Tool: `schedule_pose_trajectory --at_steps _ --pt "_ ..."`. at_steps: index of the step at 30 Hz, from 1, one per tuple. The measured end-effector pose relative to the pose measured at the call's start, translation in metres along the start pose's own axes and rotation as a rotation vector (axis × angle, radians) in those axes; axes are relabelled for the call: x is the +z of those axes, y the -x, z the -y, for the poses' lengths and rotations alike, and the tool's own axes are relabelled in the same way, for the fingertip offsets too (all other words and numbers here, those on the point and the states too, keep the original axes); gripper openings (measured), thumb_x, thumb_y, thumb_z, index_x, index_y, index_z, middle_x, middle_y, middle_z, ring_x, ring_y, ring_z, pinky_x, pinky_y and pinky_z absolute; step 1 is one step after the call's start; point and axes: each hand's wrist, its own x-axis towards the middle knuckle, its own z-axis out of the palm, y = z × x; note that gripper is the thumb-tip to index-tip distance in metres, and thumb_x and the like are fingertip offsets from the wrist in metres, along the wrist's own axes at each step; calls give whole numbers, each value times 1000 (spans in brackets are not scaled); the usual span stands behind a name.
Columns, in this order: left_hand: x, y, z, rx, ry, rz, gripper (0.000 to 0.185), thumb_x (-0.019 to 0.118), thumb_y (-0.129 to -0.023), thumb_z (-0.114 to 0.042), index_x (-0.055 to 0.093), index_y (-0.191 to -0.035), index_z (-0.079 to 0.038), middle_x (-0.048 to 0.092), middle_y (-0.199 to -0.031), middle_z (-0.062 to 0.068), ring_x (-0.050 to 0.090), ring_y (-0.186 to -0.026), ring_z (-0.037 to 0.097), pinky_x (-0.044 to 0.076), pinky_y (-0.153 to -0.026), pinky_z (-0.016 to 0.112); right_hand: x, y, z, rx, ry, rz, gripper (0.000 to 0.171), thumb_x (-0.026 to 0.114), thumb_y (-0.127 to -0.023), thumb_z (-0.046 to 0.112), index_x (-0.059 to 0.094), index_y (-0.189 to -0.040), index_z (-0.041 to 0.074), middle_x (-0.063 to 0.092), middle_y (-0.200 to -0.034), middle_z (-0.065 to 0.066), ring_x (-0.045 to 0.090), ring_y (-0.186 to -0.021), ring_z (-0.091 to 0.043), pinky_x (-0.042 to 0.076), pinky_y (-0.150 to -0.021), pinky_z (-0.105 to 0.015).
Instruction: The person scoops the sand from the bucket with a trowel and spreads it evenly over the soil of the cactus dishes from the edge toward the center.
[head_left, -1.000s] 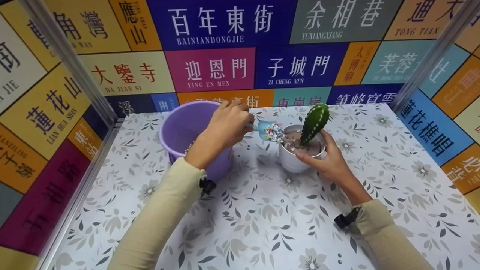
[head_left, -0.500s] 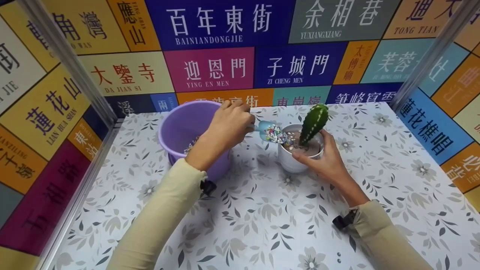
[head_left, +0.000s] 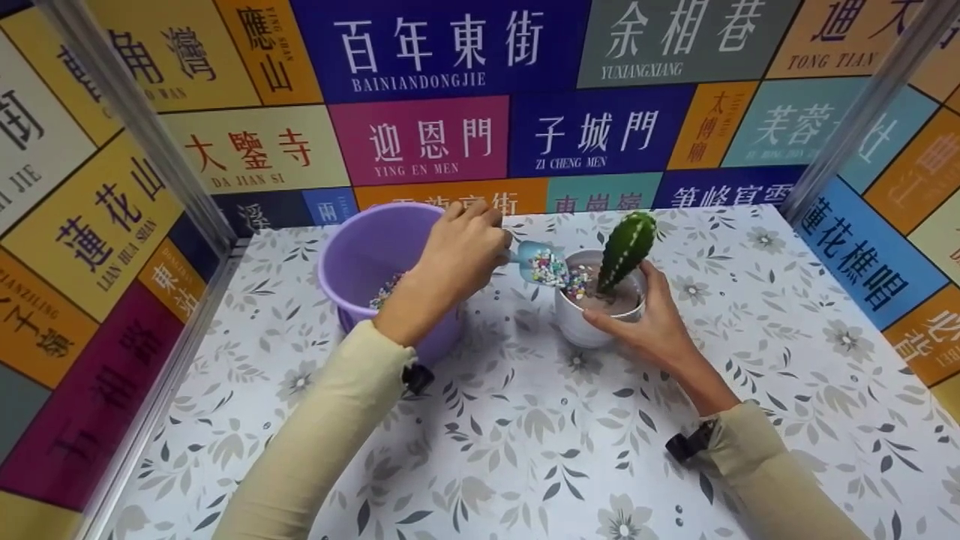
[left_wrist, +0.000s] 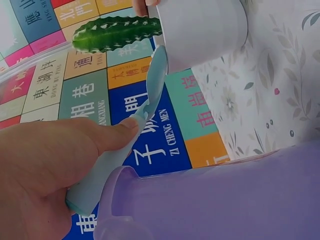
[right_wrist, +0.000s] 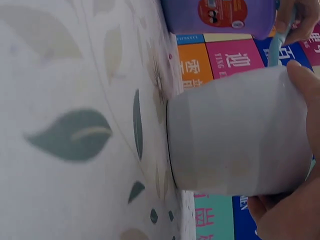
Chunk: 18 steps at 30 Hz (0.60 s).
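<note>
Since a second ago the blue scoop (head_left: 541, 264) has tipped its coloured pebbles (head_left: 556, 270) farther over the white pot's (head_left: 583, 324) rim. Left hand (head_left: 457, 251) grips the scoop's handle beside the purple bucket (head_left: 360, 259); right hand (head_left: 651, 319) clasps the pot (green cactus (head_left: 626, 247) upright inside) at the table's (head_left: 525, 435) far middle

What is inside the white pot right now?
The white pot holds a green cactus standing in brownish soil, with coloured pebbles at the rim nearest the blue scoop. The cactus base and anything beneath the soil are hidden.
</note>
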Motion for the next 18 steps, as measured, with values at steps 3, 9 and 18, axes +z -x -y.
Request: schedule_pose_trajectory --at_steps 3,9,18 --pt "1 0 0 -7 -5 -2 22 76 -101 -26 83 -121 -18 75 -125 9 62 -124 30 49 -103 47 6 3 3 8 49 -40 123 93 -83 44 17 -171 4 28 -170 -27 27 -161 -46 22 -131 -67" --pt "3 -1 -1 -23 -21 -33 20 77 -101 -24 84 -117 -16 75 -123 11 62 -123 31 49 -104 48 4 2 0 -20 43 -20 120 90 -85 41 15 -172 7 23 -173 -25 23 -164 -45 20 -131 -69" --pt "4 0 -1 -30 -49 -73 17 79 -99 -23 84 -113 -14 76 -121 10 64 -119 30 50 -100 47 -7 -1 -1 -51 -21 73 110 86 -91 32 16 -174 15 16 -180 -20 15 -168 -42 15 -132 -70"
